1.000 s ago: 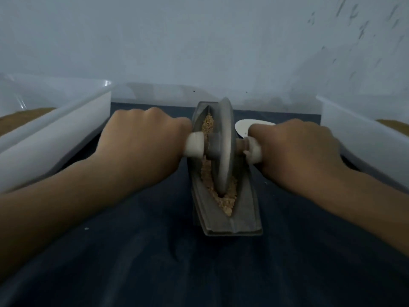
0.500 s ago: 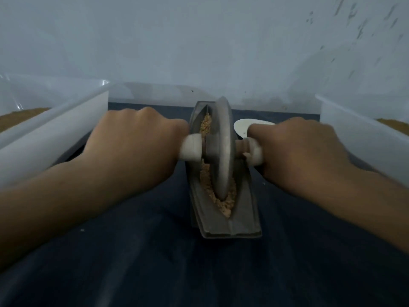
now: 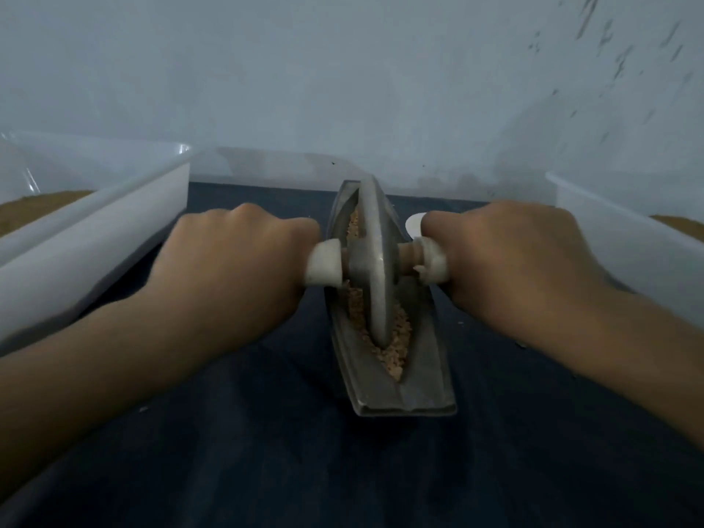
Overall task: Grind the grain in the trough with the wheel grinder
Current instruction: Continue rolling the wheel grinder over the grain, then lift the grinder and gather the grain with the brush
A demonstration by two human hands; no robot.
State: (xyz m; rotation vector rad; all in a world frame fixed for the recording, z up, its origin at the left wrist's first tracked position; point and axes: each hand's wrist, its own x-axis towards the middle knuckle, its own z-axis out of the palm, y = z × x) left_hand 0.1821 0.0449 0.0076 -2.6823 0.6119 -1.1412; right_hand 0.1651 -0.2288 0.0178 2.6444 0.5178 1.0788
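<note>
Between the 2 fists stands the wheel grinder [image 3: 375, 268], upright, its rim down in the grain [image 3: 392, 356] inside the long metal trough [image 3: 426, 367]. The left hand [image 3: 236, 268] is curled tight round the grinder's white handle on its side, and the right hand [image 3: 510, 261] round the other. Outside the left hand sits a white bin [image 3: 95, 238], outside the right a second bin [image 3: 617, 238], with brown fill in both. Just beyond the right knuckles a small white dish [image 3: 413, 224] peeks out, mostly hidden. Dark cloth [image 3: 266, 451] lies beneath.
</note>
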